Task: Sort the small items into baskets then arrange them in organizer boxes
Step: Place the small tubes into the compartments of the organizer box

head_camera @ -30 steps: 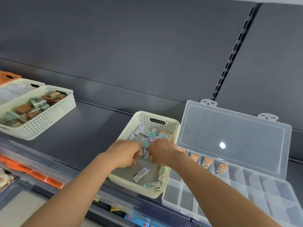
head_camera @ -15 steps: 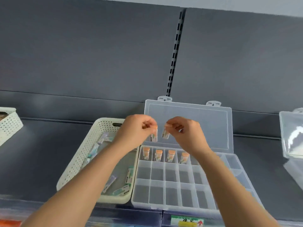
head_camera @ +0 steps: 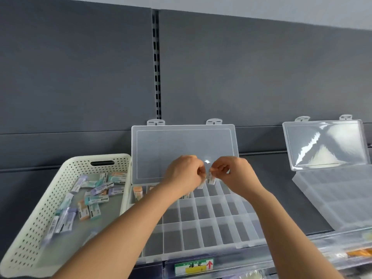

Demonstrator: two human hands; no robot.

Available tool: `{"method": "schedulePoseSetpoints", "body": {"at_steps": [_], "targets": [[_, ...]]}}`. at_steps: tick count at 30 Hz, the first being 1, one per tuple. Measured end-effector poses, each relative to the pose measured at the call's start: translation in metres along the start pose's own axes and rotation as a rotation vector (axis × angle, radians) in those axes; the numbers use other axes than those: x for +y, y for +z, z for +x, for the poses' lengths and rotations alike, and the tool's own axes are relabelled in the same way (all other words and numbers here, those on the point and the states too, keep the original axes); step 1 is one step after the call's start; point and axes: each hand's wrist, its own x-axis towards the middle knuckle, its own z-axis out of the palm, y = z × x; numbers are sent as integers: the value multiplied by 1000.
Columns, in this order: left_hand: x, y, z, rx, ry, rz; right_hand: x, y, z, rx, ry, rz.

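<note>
A clear organizer box [head_camera: 211, 232] lies open on the shelf, its lid [head_camera: 181, 150] leaning on the back wall. Over its back row, my left hand [head_camera: 184, 175] and my right hand [head_camera: 234, 175] each pinch a small eraser [head_camera: 210, 180]; the two hands almost touch. An orange-ended eraser [head_camera: 138, 193] stands in the back-left compartment; my left arm hides others. To the left, a cream perforated basket [head_camera: 40, 214] holds several small wrapped erasers [head_camera: 96, 198].
A second clear organizer box [head_camera: 338, 198] stands open at the right, its lid [head_camera: 324, 143] raised. The dark shelf back wall has a slotted upright [head_camera: 157, 67]. A price label [head_camera: 194, 266] sits on the shelf's front edge below.
Both hands have left the basket with erasers and moved right over the organizer's back row, now lower and closer together. The camera has swung right, showing the second organizer box.
</note>
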Motion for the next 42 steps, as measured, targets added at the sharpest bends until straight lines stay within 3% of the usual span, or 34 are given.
{"method": "schedulePoseSetpoints", "body": {"at_steps": [12,42], "targets": [[-1,24,5,-26,81,300,28,19,1,-149,4,-153],[-4,29,3,-77,37,289,34,22,6,-175,-92,-239]]}}
